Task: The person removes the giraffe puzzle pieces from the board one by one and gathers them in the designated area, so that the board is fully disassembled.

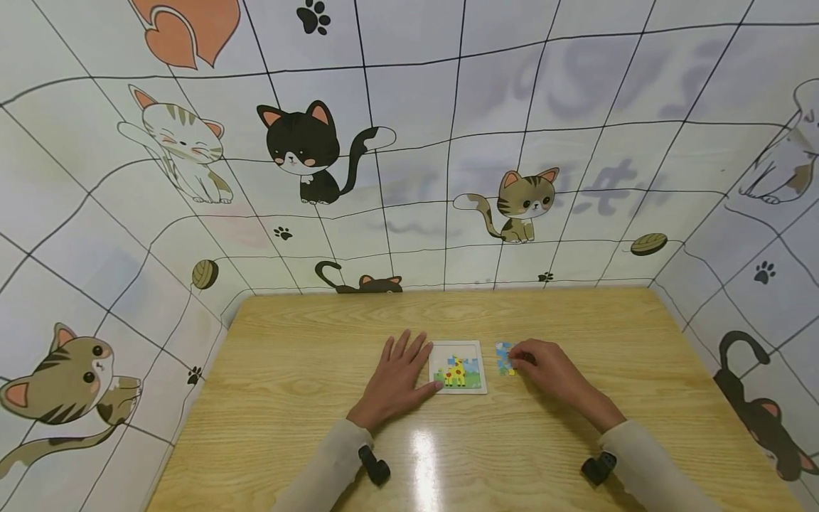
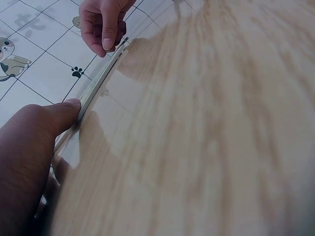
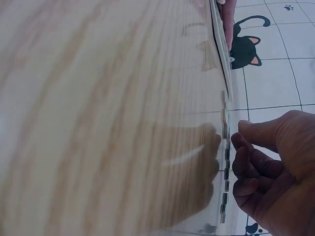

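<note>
A square jigsaw tray (image 1: 457,347) with a pale rim lies on the table; its lower part is filled with pieces picturing a giraffe (image 1: 456,373), and the upper part is bare. My left hand (image 1: 398,377) rests with fingers spread along the tray's left side, its thumb on the tray's edge. Right of the tray lie loose jigsaw pieces (image 1: 502,348), mostly blue with some yellow and green. My right hand (image 1: 547,366) is close over them, fingers bent, thumb and index fingertips together (image 3: 240,132). Whether a piece is pinched there I cannot tell.
The wood-grain table (image 1: 288,355) reaches back to a wall (image 1: 416,163) printed with cats and grid lines. Similar side walls stand at left and right. Each wrist wears a small black camera (image 1: 374,466) over a light sleeve (image 1: 329,462).
</note>
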Motion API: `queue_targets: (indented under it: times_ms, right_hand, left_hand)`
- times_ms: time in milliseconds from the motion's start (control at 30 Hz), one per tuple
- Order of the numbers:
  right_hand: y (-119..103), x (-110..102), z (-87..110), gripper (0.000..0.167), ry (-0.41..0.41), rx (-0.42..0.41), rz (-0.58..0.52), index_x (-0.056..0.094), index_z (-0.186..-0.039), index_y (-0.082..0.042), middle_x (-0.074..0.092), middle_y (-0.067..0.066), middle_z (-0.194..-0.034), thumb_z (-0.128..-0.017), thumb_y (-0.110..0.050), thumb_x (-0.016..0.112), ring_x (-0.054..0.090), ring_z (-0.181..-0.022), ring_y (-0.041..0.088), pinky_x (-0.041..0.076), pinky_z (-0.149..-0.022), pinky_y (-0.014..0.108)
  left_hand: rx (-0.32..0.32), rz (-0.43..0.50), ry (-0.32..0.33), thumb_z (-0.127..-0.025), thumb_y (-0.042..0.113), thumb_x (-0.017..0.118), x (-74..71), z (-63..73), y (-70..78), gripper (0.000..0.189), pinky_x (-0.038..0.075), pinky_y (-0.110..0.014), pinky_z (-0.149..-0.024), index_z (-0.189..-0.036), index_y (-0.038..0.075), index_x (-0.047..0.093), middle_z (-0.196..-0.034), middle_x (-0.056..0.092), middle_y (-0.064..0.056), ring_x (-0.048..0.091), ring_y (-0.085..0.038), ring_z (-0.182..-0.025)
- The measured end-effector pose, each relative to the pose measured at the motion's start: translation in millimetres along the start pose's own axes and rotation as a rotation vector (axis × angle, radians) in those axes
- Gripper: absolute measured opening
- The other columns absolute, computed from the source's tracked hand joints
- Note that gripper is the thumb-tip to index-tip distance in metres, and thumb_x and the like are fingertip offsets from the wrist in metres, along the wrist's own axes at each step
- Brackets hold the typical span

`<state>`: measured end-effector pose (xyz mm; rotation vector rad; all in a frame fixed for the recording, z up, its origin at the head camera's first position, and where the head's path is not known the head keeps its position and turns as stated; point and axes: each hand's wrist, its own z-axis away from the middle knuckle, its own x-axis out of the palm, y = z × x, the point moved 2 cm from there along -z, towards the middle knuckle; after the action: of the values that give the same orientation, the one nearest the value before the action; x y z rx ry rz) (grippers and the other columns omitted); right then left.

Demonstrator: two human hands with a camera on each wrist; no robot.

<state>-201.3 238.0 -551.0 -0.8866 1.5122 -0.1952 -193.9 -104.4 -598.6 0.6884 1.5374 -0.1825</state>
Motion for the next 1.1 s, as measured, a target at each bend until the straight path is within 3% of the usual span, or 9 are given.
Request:
queue_targets:
  times_ms: [367, 533, 1100]
  right_hand:
    - [-13.2, 9.9, -6.5, 0.011, -0.026, -0.041, -0.007, 0.083, -0.107, -0.007, 0.076, -0.005, -0.098, -0.098, -0.001, 0.082, 0.065, -0.086, 0.005, 0.058, -0.077, 0.033]
    - [-20.0, 15.4, -11.4, 0.011, -0.051, -0.069, -0.037, 0.082, -0.108, -0.007, 0.077, -0.002, -0.102, -0.098, -0.002, 0.081, 0.068, -0.089, 0.009, 0.060, -0.079, 0.033]
    - [-48.5, 34.9, -32.3, 0.015, -0.167, -0.067, -0.058, 0.080, -0.117, -0.004, 0.073, -0.004, -0.102, -0.103, -0.007, 0.078, 0.064, -0.089, 0.007, 0.058, -0.079, 0.031]
  left_hand:
    - [0.000, -0.007, 0.004, -0.107, 0.076, 0.042, 2.4, -0.3, -1.2, 0.090, 0.007, -0.061, -0.136, -0.176, 0.019, 0.033, -0.184, 0.021, -0.002, 0.009, -0.033, -0.171]
    - [0.003, -0.011, 0.007, -0.107, 0.077, 0.041, 3.3, 0.9, -2.0, 0.089, 0.007, -0.061, -0.136, -0.176, 0.019, 0.033, -0.184, 0.022, -0.003, 0.010, -0.033, -0.171]
    - [0.007, 0.007, 0.008, -0.108, 0.076, 0.041, 1.7, 0.6, -0.7, 0.089, 0.004, -0.060, -0.136, -0.176, 0.019, 0.032, -0.184, 0.021, -0.003, 0.008, -0.033, -0.171]
